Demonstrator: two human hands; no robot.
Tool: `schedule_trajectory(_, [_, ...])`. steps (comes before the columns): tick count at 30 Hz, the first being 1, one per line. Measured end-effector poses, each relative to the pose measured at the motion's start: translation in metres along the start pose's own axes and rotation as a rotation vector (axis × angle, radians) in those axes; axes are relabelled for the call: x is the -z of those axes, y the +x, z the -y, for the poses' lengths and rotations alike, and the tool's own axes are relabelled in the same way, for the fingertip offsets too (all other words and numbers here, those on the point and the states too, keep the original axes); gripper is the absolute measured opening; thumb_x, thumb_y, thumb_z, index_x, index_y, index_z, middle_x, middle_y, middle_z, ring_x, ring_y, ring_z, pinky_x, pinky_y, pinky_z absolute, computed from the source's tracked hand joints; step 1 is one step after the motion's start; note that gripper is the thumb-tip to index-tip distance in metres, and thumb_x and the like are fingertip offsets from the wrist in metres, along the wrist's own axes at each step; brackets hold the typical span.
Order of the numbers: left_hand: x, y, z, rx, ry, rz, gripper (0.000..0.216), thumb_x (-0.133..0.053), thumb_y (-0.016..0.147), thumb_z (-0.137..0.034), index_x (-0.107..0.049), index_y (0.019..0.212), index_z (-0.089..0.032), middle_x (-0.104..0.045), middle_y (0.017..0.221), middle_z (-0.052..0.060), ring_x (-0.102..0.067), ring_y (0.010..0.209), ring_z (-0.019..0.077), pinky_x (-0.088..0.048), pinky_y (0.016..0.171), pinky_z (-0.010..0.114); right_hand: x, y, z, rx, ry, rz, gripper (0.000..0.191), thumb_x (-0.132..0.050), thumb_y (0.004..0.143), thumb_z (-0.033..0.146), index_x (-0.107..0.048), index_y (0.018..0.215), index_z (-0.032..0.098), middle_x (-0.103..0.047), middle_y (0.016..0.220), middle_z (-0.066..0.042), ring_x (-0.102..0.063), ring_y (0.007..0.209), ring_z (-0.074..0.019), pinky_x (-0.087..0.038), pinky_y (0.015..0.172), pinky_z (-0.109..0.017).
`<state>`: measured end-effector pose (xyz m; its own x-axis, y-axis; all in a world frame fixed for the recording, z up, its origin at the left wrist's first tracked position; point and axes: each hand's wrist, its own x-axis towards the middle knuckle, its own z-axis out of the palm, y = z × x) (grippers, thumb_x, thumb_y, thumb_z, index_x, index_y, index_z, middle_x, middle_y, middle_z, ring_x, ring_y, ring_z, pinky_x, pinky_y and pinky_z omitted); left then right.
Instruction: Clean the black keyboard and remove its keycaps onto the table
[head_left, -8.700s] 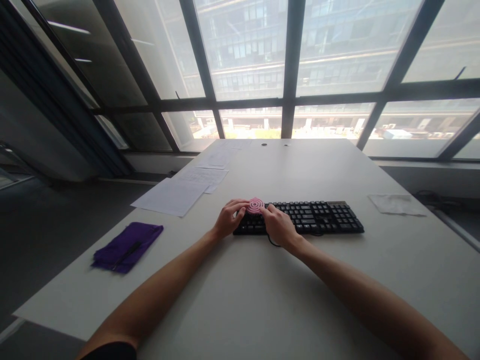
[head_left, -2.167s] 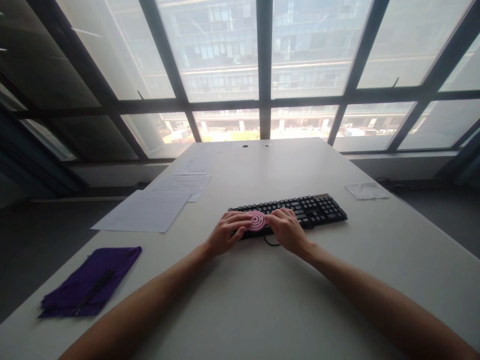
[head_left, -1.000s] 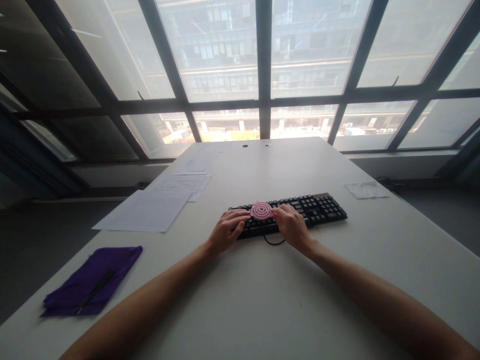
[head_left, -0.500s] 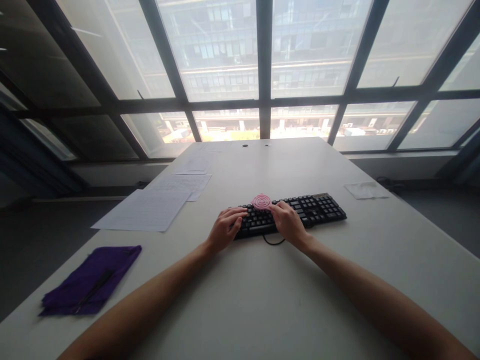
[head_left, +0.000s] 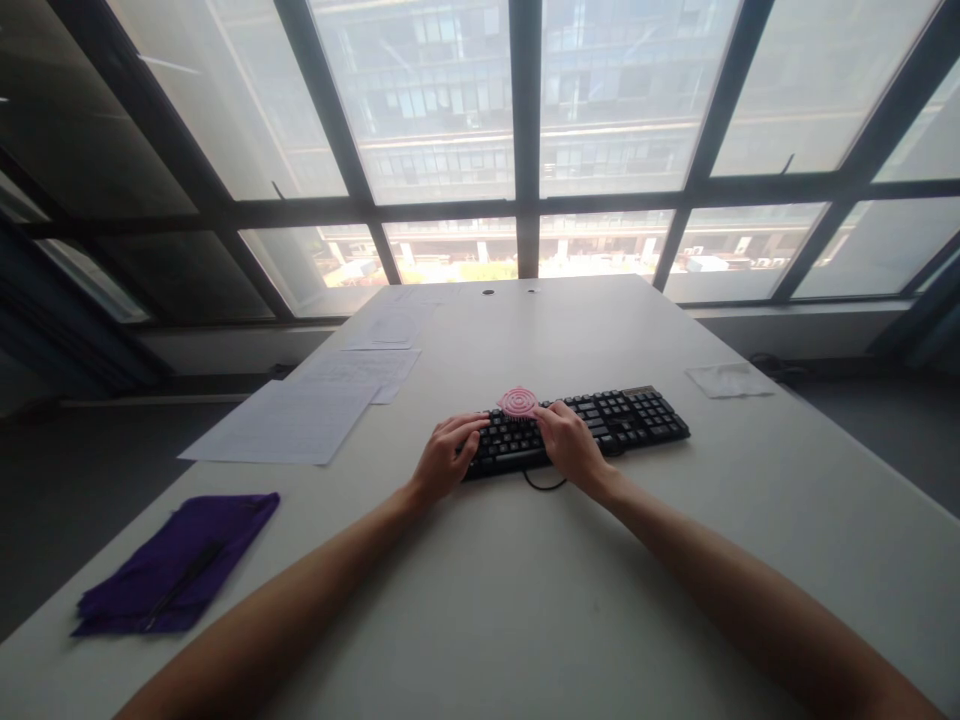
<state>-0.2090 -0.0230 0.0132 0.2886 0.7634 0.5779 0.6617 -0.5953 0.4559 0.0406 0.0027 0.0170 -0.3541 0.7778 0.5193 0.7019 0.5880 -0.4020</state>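
A black keyboard point(head_left: 637, 422) lies slightly askew on the white table. My left hand point(head_left: 444, 455) rests at its left end, fingers stretched over the keys and thumb apart from them. Over the keys is a round pink brush point(head_left: 518, 403) with a pattern of rings on its back and dark bristles pointing down. My right hand point(head_left: 568, 440) is closed around the brush's handle, which the fingers mostly hide. The bristles seem to touch the keys. A loop of the keyboard's cable point(head_left: 545, 485) shows at the near edge, between my hands.
Left of the keyboard lie several sheets of paper point(head_left: 281, 420). Nearer on that side is a folded purple cloth point(head_left: 180, 565) with a thin dark object point(head_left: 184, 580) on it. A white tissue point(head_left: 729, 380) lies at the right. Large windows stand beyond the table point(head_left: 570, 320).
The brush and my right hand have barely shifted over the keys, still in the same grip. My left hand stays at the keyboard's left end. The whole view has drifted slightly.
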Motion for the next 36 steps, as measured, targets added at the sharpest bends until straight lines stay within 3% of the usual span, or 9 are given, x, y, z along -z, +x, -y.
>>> schedule_trajectory(6, [0.001, 0.001, 0.0, 0.016, 0.009, 0.017, 0.032, -0.044, 0.099, -0.03, -0.067, 0.122, -0.024, -0.065, 0.129, 0.006, -0.059, 0.121, 0.0235, -0.045, 0.104, 0.046, -0.005, 0.002, 0.006, 0.09, 0.063, 0.049, 0.03, -0.044, 0.096, 0.009, -0.064, 0.117, 0.019, -0.06, 0.098, -0.008, -0.055, 0.093, -0.0187, -0.045, 0.085, -0.028])
schedule_trajectory(13, [0.001, -0.001, 0.001, 0.005, -0.002, 0.026, 0.034, -0.044, 0.099, -0.031, -0.066, 0.125, -0.024, -0.064, 0.131, 0.006, -0.057, 0.123, 0.0242, -0.045, 0.106, 0.046, -0.001, -0.003, 0.002, 0.063, 0.076, -0.049, 0.035, -0.042, 0.095, 0.008, -0.063, 0.122, 0.018, -0.061, 0.098, -0.01, -0.054, 0.095, -0.0211, -0.046, 0.088, -0.033])
schedule_trajectory(16, [0.002, -0.001, 0.0, -0.001, 0.003, 0.043, 0.038, -0.044, 0.1, -0.032, -0.061, 0.133, -0.026, -0.06, 0.138, 0.006, -0.055, 0.128, 0.0243, -0.043, 0.108, 0.046, 0.003, -0.007, 0.004, 0.097, 0.081, -0.017, 0.035, -0.042, 0.095, 0.009, -0.064, 0.121, 0.019, -0.06, 0.099, -0.009, -0.055, 0.093, -0.0203, -0.046, 0.086, -0.031])
schedule_trajectory(24, [0.005, 0.0, -0.008, -0.101, 0.141, 0.254, 0.052, -0.046, 0.099, -0.04, -0.042, 0.149, -0.028, -0.046, 0.151, 0.006, -0.037, 0.144, 0.0281, -0.027, 0.119, 0.051, 0.005, -0.012, 0.014, 0.079, -0.056, 0.125, 0.034, -0.042, 0.095, 0.009, -0.063, 0.119, 0.02, -0.058, 0.095, -0.007, -0.056, 0.084, -0.0175, -0.044, 0.076, -0.026])
schedule_trajectory(30, [0.004, -0.001, -0.008, -0.131, 0.196, 0.282, 0.054, -0.045, 0.1, -0.043, -0.039, 0.151, -0.028, -0.039, 0.156, 0.006, -0.032, 0.146, 0.0274, -0.024, 0.12, 0.05, 0.006, -0.014, 0.019, 0.015, -0.135, 0.129, 0.027, -0.042, 0.097, 0.015, -0.061, 0.116, 0.019, -0.06, 0.098, -0.008, -0.058, 0.085, -0.0184, -0.042, 0.07, -0.025])
schedule_trajectory(36, [0.003, -0.001, -0.007, -0.146, 0.209, 0.292, 0.052, -0.042, 0.101, -0.042, -0.04, 0.15, -0.027, -0.038, 0.157, 0.005, -0.03, 0.147, 0.0256, -0.025, 0.121, 0.048, 0.014, -0.014, 0.022, -0.062, -0.231, 0.174, 0.04, -0.038, 0.101, 0.021, -0.05, 0.139, 0.025, -0.061, 0.1, -0.008, -0.06, 0.088, -0.0189, -0.041, 0.069, -0.024])
